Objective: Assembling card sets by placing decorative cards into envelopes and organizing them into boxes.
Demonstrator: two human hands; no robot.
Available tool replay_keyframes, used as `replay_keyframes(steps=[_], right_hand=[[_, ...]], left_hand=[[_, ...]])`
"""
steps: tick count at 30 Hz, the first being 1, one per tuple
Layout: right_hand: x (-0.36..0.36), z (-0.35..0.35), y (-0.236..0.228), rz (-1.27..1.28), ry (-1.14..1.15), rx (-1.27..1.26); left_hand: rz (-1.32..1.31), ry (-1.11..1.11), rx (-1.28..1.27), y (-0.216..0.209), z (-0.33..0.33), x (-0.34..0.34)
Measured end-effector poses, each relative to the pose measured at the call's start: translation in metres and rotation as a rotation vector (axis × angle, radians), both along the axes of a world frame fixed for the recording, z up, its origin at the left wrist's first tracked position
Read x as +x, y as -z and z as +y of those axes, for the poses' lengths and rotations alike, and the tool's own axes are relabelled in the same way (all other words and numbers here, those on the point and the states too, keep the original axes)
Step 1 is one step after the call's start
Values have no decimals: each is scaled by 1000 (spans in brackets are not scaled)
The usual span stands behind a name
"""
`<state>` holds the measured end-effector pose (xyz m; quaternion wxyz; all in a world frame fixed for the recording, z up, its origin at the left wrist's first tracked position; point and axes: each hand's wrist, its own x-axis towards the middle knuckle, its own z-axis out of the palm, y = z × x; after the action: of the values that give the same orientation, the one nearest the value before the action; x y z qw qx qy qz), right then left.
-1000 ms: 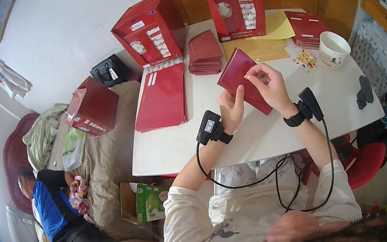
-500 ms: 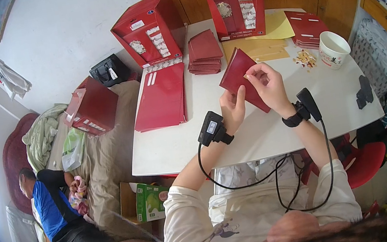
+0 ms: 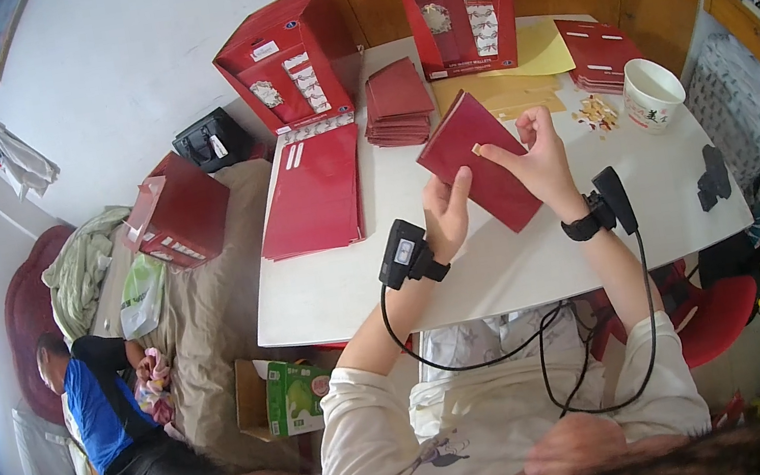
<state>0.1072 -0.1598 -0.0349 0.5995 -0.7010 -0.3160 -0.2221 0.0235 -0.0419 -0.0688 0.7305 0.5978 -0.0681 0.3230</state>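
A stack of dark red card wallets (image 3: 484, 156), or one thick one, is tilted above the white table, held at its lower left side by my left hand (image 3: 445, 217). That hand's thumb lies over the front, with the fingers behind. My right hand (image 3: 542, 162) is at the wallet's right side, its thumb stretched across the front and its fingers lifted apart from it. A small pale piece (image 3: 476, 150) shows at the right thumb's tip. Several similar small pieces (image 3: 596, 114) lie heaped beside a white paper cup (image 3: 653, 95).
Red display boxes (image 3: 285, 74) (image 3: 456, 16) stand at the table's back. Large red sheets (image 3: 313, 193), small red wallets (image 3: 397, 103), yellow card (image 3: 525, 55) and slotted red cards (image 3: 598, 54) lie on the white table (image 3: 349, 292). Cables (image 3: 503, 357) hang from my wrists. A person (image 3: 119, 408) reclines at left.
The red wallet has moved slightly left and turned more face-on. My right thumb has parted from its fingers, which have lifted, showing the pale piece at its tip.
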Motion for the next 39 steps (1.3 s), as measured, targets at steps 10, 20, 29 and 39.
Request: replay_keyframes(steps=[10,20,29,39], right_hand=[[-4,10,24,5,-456,-92],[8,20,59,78,-500,64],[2,19,51,182,-634,163],[10,5,5,27,-588,238]], left_hand=[[-50,-90,12,-4,11,6],[-110,-183,395,-2,9,3],[75,-128,191,-17,7,-3],[51,-225,309,-15,10,-2]])
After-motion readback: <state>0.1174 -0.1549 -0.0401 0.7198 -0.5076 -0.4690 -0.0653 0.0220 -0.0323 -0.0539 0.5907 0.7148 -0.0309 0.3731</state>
